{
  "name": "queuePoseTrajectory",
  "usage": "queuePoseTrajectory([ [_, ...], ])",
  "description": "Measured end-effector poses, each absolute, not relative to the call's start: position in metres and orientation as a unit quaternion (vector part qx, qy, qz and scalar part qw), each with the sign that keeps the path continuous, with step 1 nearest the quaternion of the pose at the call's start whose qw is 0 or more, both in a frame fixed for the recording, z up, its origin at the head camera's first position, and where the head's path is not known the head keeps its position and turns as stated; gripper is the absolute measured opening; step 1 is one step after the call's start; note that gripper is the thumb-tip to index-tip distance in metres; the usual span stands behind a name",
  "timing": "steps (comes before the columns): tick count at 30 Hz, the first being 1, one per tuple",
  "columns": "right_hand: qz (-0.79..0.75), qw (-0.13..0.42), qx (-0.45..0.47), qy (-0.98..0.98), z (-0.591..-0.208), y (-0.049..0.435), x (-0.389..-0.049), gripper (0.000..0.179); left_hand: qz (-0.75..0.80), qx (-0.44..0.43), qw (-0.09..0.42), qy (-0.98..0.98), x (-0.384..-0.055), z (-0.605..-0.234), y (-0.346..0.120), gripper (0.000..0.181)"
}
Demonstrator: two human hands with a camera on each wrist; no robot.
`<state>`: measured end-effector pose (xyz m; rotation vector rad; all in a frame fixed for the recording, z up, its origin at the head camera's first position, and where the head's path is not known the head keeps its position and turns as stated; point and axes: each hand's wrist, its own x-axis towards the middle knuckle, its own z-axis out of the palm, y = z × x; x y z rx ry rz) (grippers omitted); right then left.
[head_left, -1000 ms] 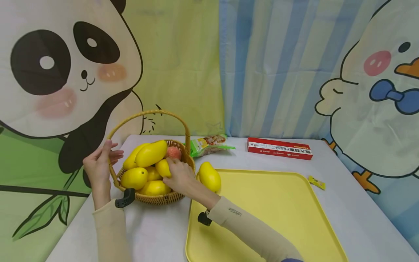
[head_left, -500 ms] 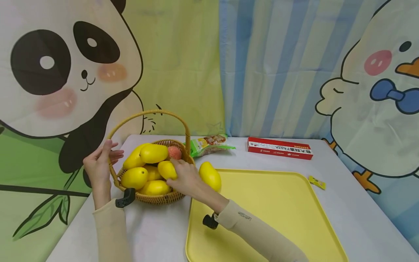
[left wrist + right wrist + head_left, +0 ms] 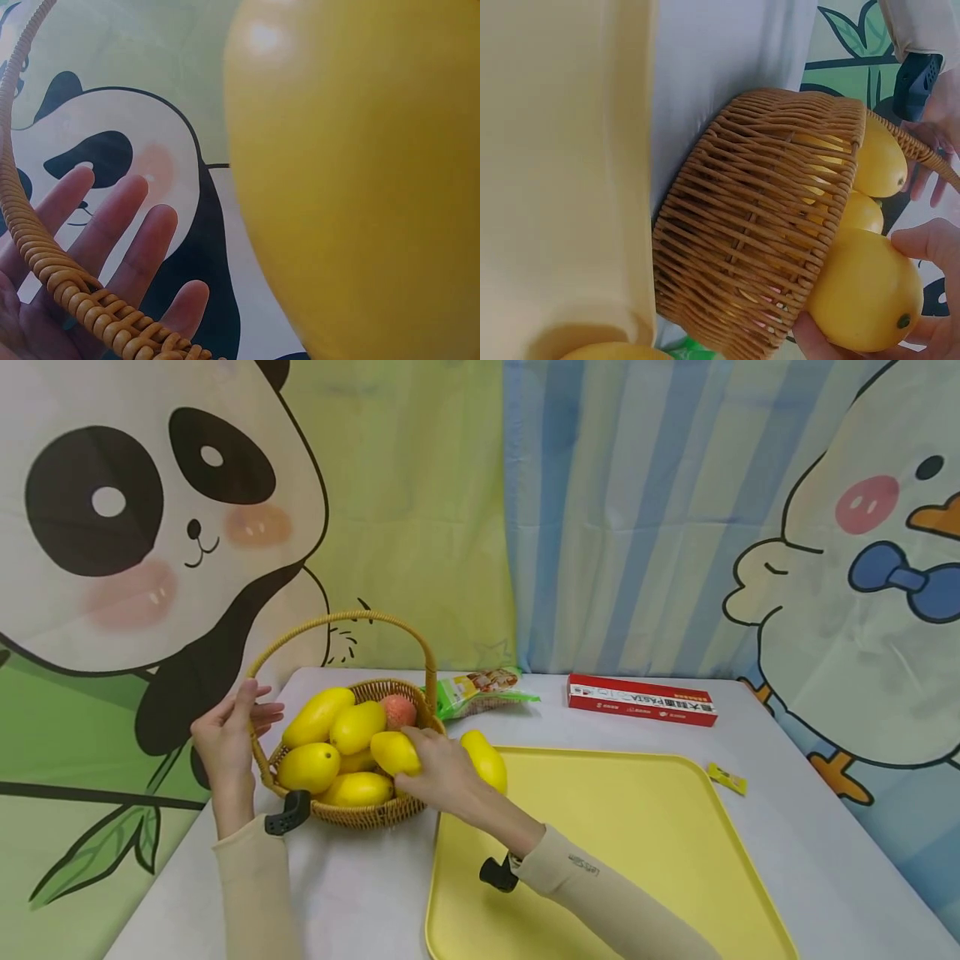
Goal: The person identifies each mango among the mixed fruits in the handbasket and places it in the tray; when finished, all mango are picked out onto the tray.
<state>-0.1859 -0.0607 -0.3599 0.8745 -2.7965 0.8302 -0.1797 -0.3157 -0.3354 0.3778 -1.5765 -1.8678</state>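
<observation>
A wicker basket (image 3: 367,816) on the table holds several yellow mangoes (image 3: 308,767) and a round pinkish-red fruit (image 3: 398,712). My right hand (image 3: 448,779) pinches one mango (image 3: 395,752) between thumb and fingers at the basket's right rim; the right wrist view shows this mango (image 3: 866,292) close up, its stem end outward. My left hand (image 3: 231,727) is at the left side of the basket's handle (image 3: 341,617). In the left wrist view its fingers (image 3: 154,244) extend loosely behind the handle, with a mango (image 3: 360,180) large in front.
A yellow tray (image 3: 607,835) lies right of the basket, with another mango (image 3: 487,765) at its far left corner. Behind stand a green plastic packet (image 3: 476,692) and a red pasta box (image 3: 641,700). A small yellow sachet (image 3: 726,778) lies right of the tray.
My right hand has drawn the pinched mango rightward. A mango on top of the heap has slid down and turned behind it. My left hand has stayed in place.
</observation>
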Motion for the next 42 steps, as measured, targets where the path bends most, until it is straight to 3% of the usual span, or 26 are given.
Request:
queuePoseTrajectory([
  [14,0.299,0.064,0.257,-0.916,-0.354,-0.025,-0.182,0.061,-0.714,0.152,0.323,-0.602,-0.180,-0.336,-0.316,0.043],
  [29,0.364,0.173,0.272,-0.874,-0.363,0.025,-0.178,0.057,-0.720,0.137,0.331,-0.594,-0.180,-0.335,-0.318,0.041],
  [42,0.333,0.216,0.223,-0.890,-0.387,0.054,-0.184,0.059,-0.722,0.138,0.331,-0.592,-0.181,-0.336,-0.316,0.040],
])
